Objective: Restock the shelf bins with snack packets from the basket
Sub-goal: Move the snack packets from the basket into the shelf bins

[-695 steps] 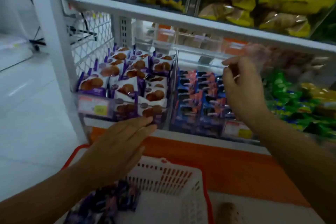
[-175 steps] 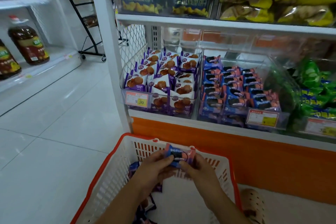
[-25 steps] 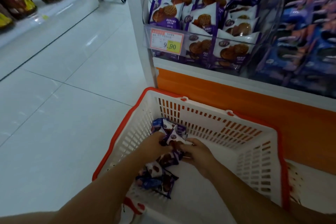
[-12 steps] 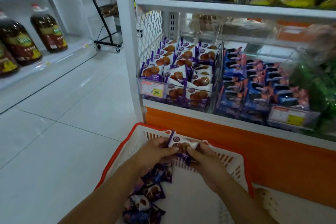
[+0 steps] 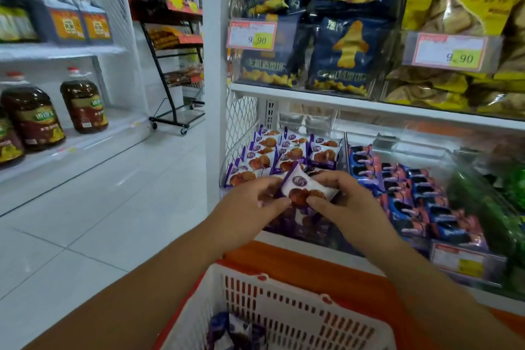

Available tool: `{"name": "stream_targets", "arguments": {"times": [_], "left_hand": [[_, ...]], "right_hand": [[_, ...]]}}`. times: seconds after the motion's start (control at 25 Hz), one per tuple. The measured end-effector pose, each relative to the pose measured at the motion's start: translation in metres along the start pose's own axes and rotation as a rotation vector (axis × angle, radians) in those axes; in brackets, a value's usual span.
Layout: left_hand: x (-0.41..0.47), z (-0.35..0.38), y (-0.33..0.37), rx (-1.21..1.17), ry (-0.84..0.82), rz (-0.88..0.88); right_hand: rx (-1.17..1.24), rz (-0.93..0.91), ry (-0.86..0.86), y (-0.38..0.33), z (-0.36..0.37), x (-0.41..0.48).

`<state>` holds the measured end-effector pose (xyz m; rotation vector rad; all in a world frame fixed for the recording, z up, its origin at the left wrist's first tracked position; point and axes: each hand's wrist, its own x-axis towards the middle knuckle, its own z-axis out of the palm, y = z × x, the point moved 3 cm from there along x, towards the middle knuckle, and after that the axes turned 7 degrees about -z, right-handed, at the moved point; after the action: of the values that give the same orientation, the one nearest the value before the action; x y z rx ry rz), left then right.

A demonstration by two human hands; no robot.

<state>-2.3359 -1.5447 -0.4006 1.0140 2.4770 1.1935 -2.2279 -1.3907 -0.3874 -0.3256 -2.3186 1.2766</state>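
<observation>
We pinch purple snack pkt (image 5: 305, 189) w/ left grip (image 5: 250, 206) + right grip (image 5: 348, 209), in front of stocked pkts (image 5: 295, 150). Shelf edge (image 5: 341, 99) overhead; basket (image 5: 255, 275) below; open floor (image 5: 113, 207) left.

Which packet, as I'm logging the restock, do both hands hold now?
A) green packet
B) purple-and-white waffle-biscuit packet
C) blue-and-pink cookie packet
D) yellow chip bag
B: the left hand and right hand pinch a purple-and-white waffle-biscuit packet that shows round brown biscuits.
</observation>
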Motion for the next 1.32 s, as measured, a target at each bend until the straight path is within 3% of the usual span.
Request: {"name": "stream_targets", "arguments": {"times": [0.12, 0.24, 0.6, 0.76, 0.84, 0.88, 1.0, 1.04, 1.08, 1.16, 1.24, 1.32], "left_hand": [[0.028, -0.002, -0.005, 0.361, 0.151, 0.187], [0.057, 0.01, -0.018, 0.586, 0.147, 0.261], [0.1, 0.025, -0.032, 0.751, 0.009, 0.212], [0.103, 0.028, -0.034, 0.765, 0.014, 0.21], [0.1, 0.027, -0.034, 0.73, 0.041, 0.22], [0.097, 0.025, -0.033, 0.701, 0.075, 0.245], [0.069, 0.017, -0.03, 0.598, 0.217, 0.4], [0.053, 0.016, -0.031, 0.569, 0.249, 0.46], [0.036, 0.018, -0.036, 0.558, 0.268, 0.516], [-0.006, 0.035, -0.063, 0.557, 0.242, 0.567], [-0.045, 0.066, -0.105, 0.569, 0.096, 0.461], [-0.077, 0.108, -0.155, 0.586, -0.119, 0.165]], "right_hand": [[-0.284, -0.077, 0.074, -0.004, -0.033, 0.065], [-0.59, -0.107, 0.075, 0.011, -0.048, 0.117], [-1.101, 0.044, -0.302, 0.043, -0.019, 0.176], [-1.405, 0.067, -0.331, 0.051, -0.021, 0.172], [-1.372, 0.059, -0.276, 0.044, -0.022, 0.169], [-1.266, -0.008, -0.166, 0.039, -0.023, 0.164], [-0.72, -0.423, 0.298, 0.017, -0.016, 0.108], [-0.592, -0.563, 0.352, 0.014, -0.007, 0.08], [-0.534, -0.675, 0.336, 0.015, 0.008, 0.053], [-0.535, -0.759, 0.145, 0.039, 0.051, 0.005], [-0.645, -0.652, -0.13, 0.093, 0.1, -0.033], [-0.778, -0.387, -0.306, 0.153, 0.141, -0.071]]}}
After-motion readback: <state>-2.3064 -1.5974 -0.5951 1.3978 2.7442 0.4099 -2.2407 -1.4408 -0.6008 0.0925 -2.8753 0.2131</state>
